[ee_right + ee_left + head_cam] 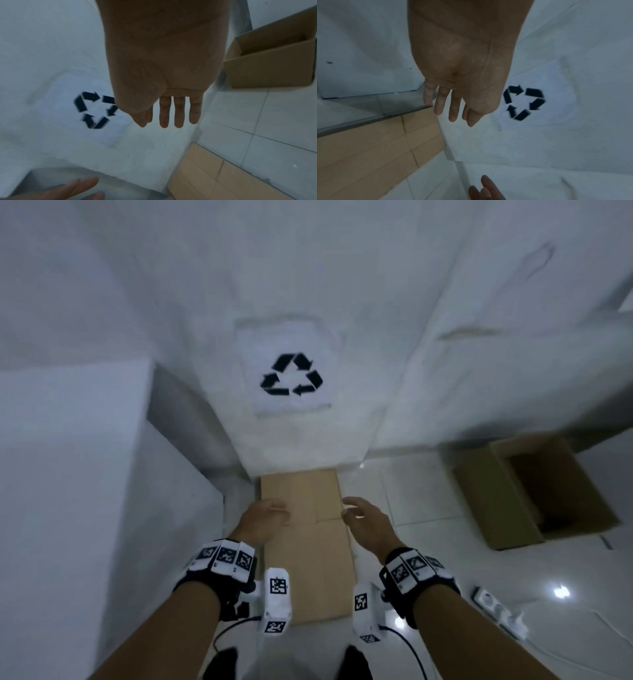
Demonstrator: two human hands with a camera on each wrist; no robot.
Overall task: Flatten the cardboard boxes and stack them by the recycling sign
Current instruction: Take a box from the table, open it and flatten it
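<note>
A flattened cardboard box (308,542) lies on the floor, its far end against the wall under the recycling sign (291,374). My left hand (267,513) hovers over its left edge with straight fingers (452,108), holding nothing. Over the right edge my right hand (359,513) is likewise open, its fingers (178,112) spread and empty. The flat cardboard (368,155) shows below the left hand, and the cardboard (205,175) shows below the right hand. Both wrist views show the sign (523,102) (96,109) on the wall.
An unflattened open cardboard box (534,491) (274,60) stands on the tiled floor at the right, near the wall. A white cabinet (68,474) fills the left side. A power strip (496,607) with cable lies on the floor at the lower right.
</note>
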